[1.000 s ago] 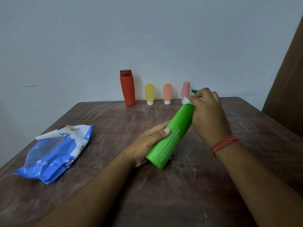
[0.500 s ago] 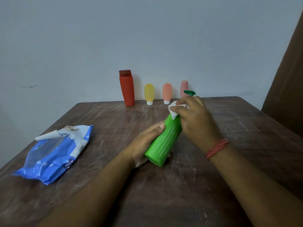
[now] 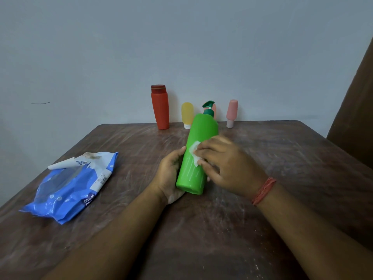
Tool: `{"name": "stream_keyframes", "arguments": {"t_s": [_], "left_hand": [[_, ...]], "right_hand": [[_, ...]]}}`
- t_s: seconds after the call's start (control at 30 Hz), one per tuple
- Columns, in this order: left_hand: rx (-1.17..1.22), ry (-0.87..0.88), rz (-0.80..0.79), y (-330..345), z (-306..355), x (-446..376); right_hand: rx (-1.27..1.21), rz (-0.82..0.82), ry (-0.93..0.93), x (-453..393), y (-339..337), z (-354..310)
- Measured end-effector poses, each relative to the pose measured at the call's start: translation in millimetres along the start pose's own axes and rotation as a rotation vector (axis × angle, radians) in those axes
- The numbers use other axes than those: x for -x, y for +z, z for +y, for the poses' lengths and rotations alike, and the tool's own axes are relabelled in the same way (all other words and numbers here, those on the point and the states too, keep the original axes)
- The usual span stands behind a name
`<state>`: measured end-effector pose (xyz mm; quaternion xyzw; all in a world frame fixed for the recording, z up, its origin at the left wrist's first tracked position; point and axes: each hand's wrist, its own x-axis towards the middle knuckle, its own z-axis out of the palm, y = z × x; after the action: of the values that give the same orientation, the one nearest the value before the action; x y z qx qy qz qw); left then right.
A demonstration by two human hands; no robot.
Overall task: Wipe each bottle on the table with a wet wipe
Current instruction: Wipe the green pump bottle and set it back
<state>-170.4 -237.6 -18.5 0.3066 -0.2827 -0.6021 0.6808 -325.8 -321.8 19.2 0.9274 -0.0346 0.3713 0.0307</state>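
A tall green pump bottle (image 3: 199,142) leans tilted over the middle of the brown table (image 3: 282,158), its dark green pump pointing away from me. My left hand (image 3: 169,174) grips its lower part from the left and underneath. My right hand (image 3: 226,166) holds a white wet wipe (image 3: 194,153) against the bottle's middle. Along the far edge stand a red bottle (image 3: 160,107), a yellow bottle (image 3: 187,115) and a pink bottle (image 3: 231,113). An orange bottle (image 3: 214,110) is mostly hidden behind the pump.
A blue wet-wipe pack (image 3: 68,186) lies on the left of the table with its flap peeled open. A grey wall rises right behind the bottles. A brown panel (image 3: 355,122) stands at the right edge.
My right hand slid the wipe down from the pump end to the bottle's middle. The bottle swung to a more upright lean, uncovering its pump.
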Motion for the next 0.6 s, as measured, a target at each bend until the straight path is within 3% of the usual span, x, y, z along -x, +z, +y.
{"name": "stream_keyframes", "arguments": {"t_s": [0.1, 0.2, 0.37, 0.47, 0.6], "left_hand": [[-0.026, -0.010, 0.007, 1.1, -0.2, -0.2], [-0.081, -0.032, -0.003, 2.1, -0.2, -0.3], [-0.001, 0.084, 0.054, 0.7, 1.4, -1.1], [0.013, 0.132, 0.082, -1.1, 3.7, 0.2], [0.001, 0.159, 0.095, -1.5, 6.1, 2.0]], "right_hand": [[0.062, 0.083, 0.000, -2.2, 3.1, 1.6], [0.099, 0.204, 0.137, -2.6, 0.9, 6.7], [0.032, 0.080, -0.065, 4.0, 0.8, 5.3], [0.045, 0.151, 0.026, 3.3, 0.3, 5.3], [0.003, 0.097, -0.089, 6.0, 6.4, -0.6]]}}
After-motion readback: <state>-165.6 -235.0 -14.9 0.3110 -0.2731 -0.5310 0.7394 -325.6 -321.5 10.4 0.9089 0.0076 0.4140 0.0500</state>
